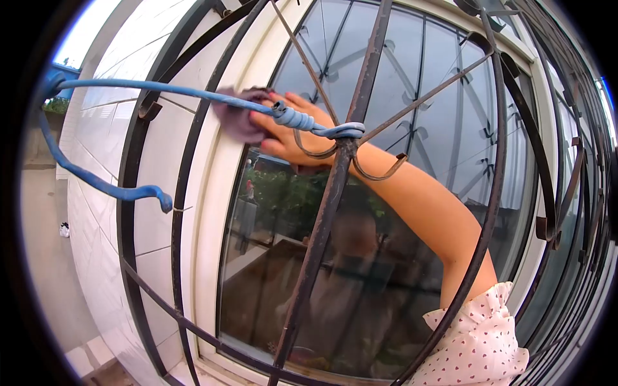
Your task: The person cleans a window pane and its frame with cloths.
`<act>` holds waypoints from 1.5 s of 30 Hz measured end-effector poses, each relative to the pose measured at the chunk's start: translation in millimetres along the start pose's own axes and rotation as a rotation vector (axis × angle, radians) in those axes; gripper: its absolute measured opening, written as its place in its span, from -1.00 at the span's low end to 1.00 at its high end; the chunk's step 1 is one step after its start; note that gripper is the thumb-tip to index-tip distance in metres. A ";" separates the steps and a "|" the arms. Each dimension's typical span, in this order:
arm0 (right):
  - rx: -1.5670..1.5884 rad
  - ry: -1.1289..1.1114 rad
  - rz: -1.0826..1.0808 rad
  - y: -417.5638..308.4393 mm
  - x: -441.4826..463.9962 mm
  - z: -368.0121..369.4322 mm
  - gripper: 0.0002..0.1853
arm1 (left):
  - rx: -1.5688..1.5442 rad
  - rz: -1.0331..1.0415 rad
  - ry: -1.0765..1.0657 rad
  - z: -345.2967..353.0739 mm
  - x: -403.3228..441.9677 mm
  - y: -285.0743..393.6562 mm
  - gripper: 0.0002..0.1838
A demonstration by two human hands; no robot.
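My right hand [287, 143] reaches behind the black iron grille [313, 257] from the lower right, its fingers closed on a greyish-purple cloth [235, 119]. The cloth is slightly blurred and lies against the left side of the cream window frame [207, 212], near the glass [283, 212]. A blue-coated wire [174, 89] is wound around the middle bar of the grille and crosses in front of the hand. My left hand does not appear.
Scrolled bars [386, 168] and a curved bar [492, 193] surround the arm. White tiled wall [103, 141] stands on the left. A loose, bent end of blue wire [116, 190] hangs there. The grille continues along the right.
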State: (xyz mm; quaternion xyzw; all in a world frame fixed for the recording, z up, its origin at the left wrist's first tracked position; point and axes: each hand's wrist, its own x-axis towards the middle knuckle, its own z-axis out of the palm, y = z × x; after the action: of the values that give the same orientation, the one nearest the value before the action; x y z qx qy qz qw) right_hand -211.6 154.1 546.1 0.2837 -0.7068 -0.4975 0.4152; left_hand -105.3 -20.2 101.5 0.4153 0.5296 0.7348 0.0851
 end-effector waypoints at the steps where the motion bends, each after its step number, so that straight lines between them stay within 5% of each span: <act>1: 0.003 -0.032 -0.068 -4.4 -6.3 1.7 -0.52 | -0.110 -0.213 -0.201 -10.2 4.8 -6.3 -0.30; 2: 0.007 -0.061 -0.137 -3.3 -13.2 0.7 -0.52 | -0.511 -0.095 -0.189 -9.3 11.3 -12.0 -0.34; 4: -0.187 0.000 -0.074 34.8 -4.9 -9.6 -0.54 | -0.525 -0.186 0.233 8.5 36.2 9.2 -0.55; 5: -0.363 -0.045 0.099 52.0 5.1 -32.2 -0.53 | -0.663 0.086 0.022 8.7 69.1 -19.5 -0.55; 6: -0.412 0.068 0.378 80.7 7.1 -30.1 -0.51 | -0.415 0.164 0.112 16.8 75.3 4.3 -0.76; 8: -0.466 0.160 0.545 107.8 7.4 -24.9 -0.49 | -0.167 0.346 0.260 31.0 105.0 -3.4 -0.90; 11: -0.454 0.127 0.472 97.9 3.4 -30.5 -0.49 | 0.323 0.694 0.482 41.9 153.3 40.3 -0.76; 13: -0.529 -0.117 0.118 72.2 -5.3 -36.8 -0.50 | 0.568 0.999 0.622 35.4 191.0 62.1 -0.61; 14: -0.511 0.107 -0.091 58.6 -9.4 -30.4 -0.52 | 0.610 1.055 0.636 33.0 207.3 79.8 -0.54; 15: -0.131 -0.020 -0.009 28.1 -6.0 -35.4 -0.52 | 0.635 1.080 0.670 31.0 223.2 96.2 -0.50; 17: 0.024 -0.018 -0.163 -30.3 -19.7 -10.7 -0.49 | 0.717 1.032 0.730 26.8 251.6 118.9 -0.43; 22: 0.120 -0.167 -0.413 -71.0 -28.6 -3.7 -0.42 | 0.657 0.869 0.882 32.6 282.8 124.8 -0.31; 24: -0.206 -0.271 -0.338 -34.3 -19.2 -16.0 -0.44 | 0.643 0.846 0.849 31.2 292.6 144.7 -0.32; 27: -0.487 0.045 0.316 92.1 -15.0 -39.5 -0.50 | 0.804 0.855 0.846 24.0 326.1 160.2 -0.37; 31: -0.634 0.138 1.201 181.2 -64.0 -94.0 -0.36 | 0.969 0.931 0.899 13.9 331.5 166.3 -0.39; 34: -0.613 0.122 1.194 175.2 -53.7 -96.3 -0.37 | 0.971 0.945 0.923 20.4 329.8 171.4 -0.41; 39: -0.382 -0.062 0.301 117.6 21.7 -9.3 -0.49 | 0.907 0.902 0.878 5.2 326.3 180.8 -0.52; 41: -0.254 -0.118 0.277 76.4 35.9 -21.6 -0.50 | 0.907 0.865 0.977 -9.1 330.4 189.6 -0.63; 43: -0.446 -0.116 0.412 89.8 32.2 -27.9 -0.52 | 0.961 0.919 1.088 -28.1 345.1 189.1 -0.63; 45: -0.494 0.035 0.760 139.9 2.4 -56.9 -0.51 | 1.051 0.965 1.183 -36.7 353.8 184.0 -0.61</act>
State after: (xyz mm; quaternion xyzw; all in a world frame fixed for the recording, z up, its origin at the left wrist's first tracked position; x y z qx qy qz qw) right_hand -161.7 173.7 687.3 -0.0952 -0.6138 -0.4584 0.6357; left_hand -299.8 75.5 438.2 0.1334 0.5218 0.4484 -0.7133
